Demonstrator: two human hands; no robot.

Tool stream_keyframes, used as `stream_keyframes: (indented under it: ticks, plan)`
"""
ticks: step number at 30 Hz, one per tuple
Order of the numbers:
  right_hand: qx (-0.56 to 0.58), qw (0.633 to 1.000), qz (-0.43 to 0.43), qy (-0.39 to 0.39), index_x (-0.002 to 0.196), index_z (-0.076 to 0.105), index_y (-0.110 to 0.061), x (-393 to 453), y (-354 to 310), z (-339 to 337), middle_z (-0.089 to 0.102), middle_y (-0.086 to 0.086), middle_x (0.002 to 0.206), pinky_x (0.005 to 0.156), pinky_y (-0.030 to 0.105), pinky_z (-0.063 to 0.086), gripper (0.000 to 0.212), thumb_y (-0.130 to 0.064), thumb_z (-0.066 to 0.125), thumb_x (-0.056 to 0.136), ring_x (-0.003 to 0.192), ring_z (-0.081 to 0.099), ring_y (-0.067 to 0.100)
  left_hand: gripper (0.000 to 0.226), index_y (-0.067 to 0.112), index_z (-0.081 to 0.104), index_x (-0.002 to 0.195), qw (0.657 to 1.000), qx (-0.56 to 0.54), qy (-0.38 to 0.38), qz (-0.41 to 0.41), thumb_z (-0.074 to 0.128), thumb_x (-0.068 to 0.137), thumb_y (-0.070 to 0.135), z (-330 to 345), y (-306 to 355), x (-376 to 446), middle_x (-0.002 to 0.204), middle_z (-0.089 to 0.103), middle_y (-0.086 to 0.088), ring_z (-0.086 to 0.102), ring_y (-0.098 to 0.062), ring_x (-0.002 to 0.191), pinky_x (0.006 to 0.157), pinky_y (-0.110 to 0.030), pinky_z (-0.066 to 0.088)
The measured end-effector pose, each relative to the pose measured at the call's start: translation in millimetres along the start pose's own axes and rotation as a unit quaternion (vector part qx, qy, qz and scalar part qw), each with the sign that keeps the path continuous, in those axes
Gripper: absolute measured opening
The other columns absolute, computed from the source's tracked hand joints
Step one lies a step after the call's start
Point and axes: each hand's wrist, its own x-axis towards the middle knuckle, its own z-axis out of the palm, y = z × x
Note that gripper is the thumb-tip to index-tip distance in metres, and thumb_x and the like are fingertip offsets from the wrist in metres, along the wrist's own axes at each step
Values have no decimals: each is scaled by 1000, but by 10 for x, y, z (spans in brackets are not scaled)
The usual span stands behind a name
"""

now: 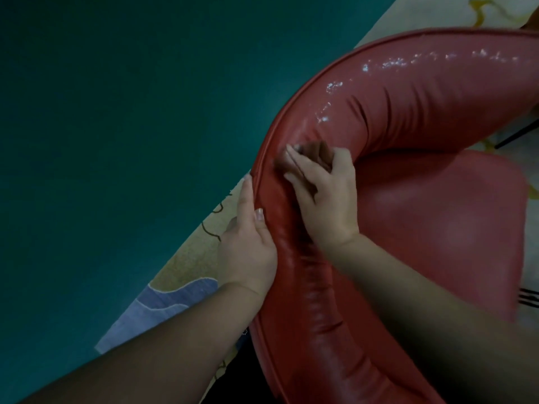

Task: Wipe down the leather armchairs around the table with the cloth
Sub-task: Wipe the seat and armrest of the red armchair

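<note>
Pressing a brown cloth (316, 154) onto the curved padded rim of the red leather armchair (408, 112), the right hand (326, 196) has its fingers curled around the fabric; I read this grip as closed on the cloth, though blur softens the fingertips. Left hand (248, 243) rests along the rim's outer piping, fingers straight, thumb on the padding, holding nothing. Wet streaks shine on the rim further right. Seat cushion (437, 223) lies right of the hands. Patterned rug (180, 275) and teal floor (116, 141) lie left.
</note>
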Motion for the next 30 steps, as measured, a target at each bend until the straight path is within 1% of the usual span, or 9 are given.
stream_keyframes:
  ticks: [3,7,12,15,17,20,22,26,30]
  plan:
    - [-14,999,21,40,122,67,-24,173,114,29,52,17,111,96,32,42,33,-23,67,89,102,52,33,56,43,12,150,1000,-1,-1,-1,25,95,38,10,-2,-6,84,61,-4,49,-17,62,62,-28,36]
    - [-40,991,76,103,123,67,-28,667,258,96,52,15,113,94,20,31,32,-30,63,91,105,51,30,54,45,13,149,1000,-9,7,-7,29,99,34,19,-2,-19,100,65,-5,52,-13,69,68,-26,38]
    - [11,993,82,86,124,65,-28,122,126,125,51,9,113,93,24,43,33,-30,64,91,102,54,20,55,42,15,150,1000,4,12,-3,31,99,31,10,15,-11,108,66,-9,61,-28,80,69,-26,36]
    - [-51,996,40,68,121,68,-28,311,206,24,53,13,108,89,34,46,31,-34,63,91,100,53,28,55,43,14,149,1000,-8,8,-4,29,98,34,8,0,-22,89,63,-2,56,-17,67,65,-26,37]
    - [-96,988,67,97,121,67,-32,691,298,-7,52,14,111,90,35,43,31,-37,60,91,103,52,31,54,45,14,149,1000,-17,5,-6,29,98,34,16,-9,-22,77,56,5,51,-7,62,63,-26,37]
    - [-72,981,131,122,123,65,-34,935,337,23,49,11,116,92,31,39,33,-40,57,92,106,51,28,54,45,13,149,1000,-16,4,-9,29,98,35,27,-3,-8,75,54,6,49,-7,61,63,-26,37]
    - [-46,987,107,111,123,66,-32,687,266,88,50,12,116,93,30,41,32,-36,60,92,105,53,27,56,44,13,149,1000,-12,6,-10,26,95,38,18,7,-11,74,54,5,48,-10,59,61,-27,35]
    - [-7,997,55,62,124,66,-27,205,164,74,52,11,112,92,28,45,33,-29,64,91,102,55,25,57,43,13,150,1000,5,5,-8,25,94,39,-1,6,-13,82,57,-1,51,-20,63,61,-30,37]
    - [-86,989,76,93,124,65,-33,860,329,-4,50,15,116,95,34,40,33,-36,59,91,108,51,32,55,43,12,150,1000,1,0,-11,27,97,37,-1,4,-16,94,62,-6,58,-22,75,70,-34,47]
